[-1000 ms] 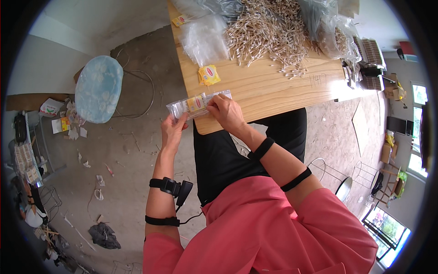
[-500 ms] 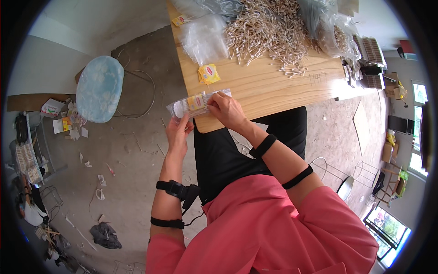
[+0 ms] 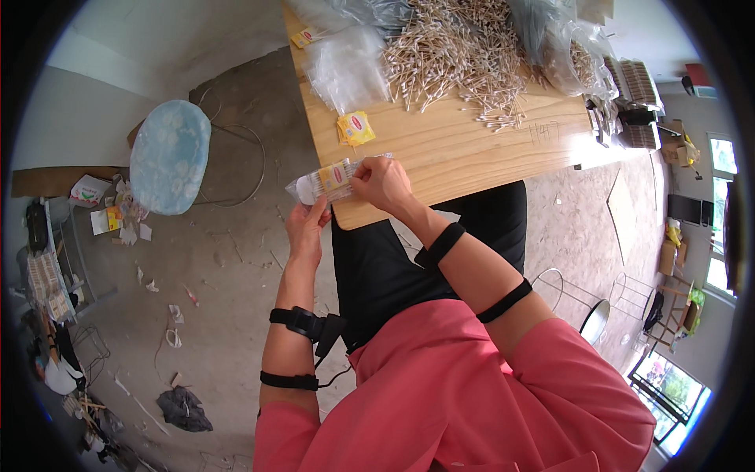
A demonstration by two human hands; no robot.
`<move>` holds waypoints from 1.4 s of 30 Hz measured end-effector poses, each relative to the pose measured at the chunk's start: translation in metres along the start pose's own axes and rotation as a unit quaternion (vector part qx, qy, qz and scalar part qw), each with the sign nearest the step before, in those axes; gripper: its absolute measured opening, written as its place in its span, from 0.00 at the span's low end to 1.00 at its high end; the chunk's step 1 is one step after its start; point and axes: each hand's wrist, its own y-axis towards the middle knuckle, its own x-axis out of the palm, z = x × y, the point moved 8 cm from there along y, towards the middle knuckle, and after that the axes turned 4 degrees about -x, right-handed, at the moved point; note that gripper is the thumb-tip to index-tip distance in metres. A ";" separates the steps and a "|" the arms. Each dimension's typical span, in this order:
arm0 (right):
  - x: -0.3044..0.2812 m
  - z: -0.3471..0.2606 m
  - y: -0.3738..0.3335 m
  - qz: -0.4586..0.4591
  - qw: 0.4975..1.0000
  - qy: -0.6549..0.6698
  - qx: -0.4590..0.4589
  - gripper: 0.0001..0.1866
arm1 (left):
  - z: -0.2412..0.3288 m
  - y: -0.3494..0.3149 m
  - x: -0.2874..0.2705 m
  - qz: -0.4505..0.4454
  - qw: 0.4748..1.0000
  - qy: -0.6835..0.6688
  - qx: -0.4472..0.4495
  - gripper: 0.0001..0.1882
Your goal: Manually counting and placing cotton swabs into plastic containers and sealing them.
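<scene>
A clear plastic bag of cotton swabs (image 3: 311, 186) with a yellow label card (image 3: 333, 175) inside lies across the table's near left corner, its left end sticking out past the edge. My left hand (image 3: 305, 228) holds it from below at that end, thumb on the plastic and the other fingers partly hidden. With fingers pinched together, my right hand (image 3: 383, 186) grips the bag's right part and covers some of it. Just beyond the bag lies a small stack of yellow cards (image 3: 356, 128).
On the wooden table (image 3: 472, 149), a large heap of loose cotton swabs (image 3: 452, 55) spreads at the back, beside flat empty clear bags (image 3: 346, 71). Bulging plastic bags (image 3: 562, 43) stand at the back right. A blue-covered stool (image 3: 171, 157) stands on the floor at left.
My right hand has shifted slightly left along the bag, and its fingers are curled tighter. The bag and my left hand stay almost in place.
</scene>
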 end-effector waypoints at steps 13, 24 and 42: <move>0.005 0.010 0.008 -0.132 0.985 0.044 0.106 0.07 | 0.010 -0.002 -0.001 0.002 0.997 0.081 -0.004 0.12; 0.009 -0.038 -0.057 0.024 0.950 -0.121 -0.288 0.31 | 0.028 0.004 -0.008 0.038 0.976 0.167 0.132 0.19; 0.016 -0.017 -0.071 -0.003 0.938 -0.130 -0.322 0.34 | 0.023 0.006 -0.011 0.034 0.977 0.171 0.122 0.17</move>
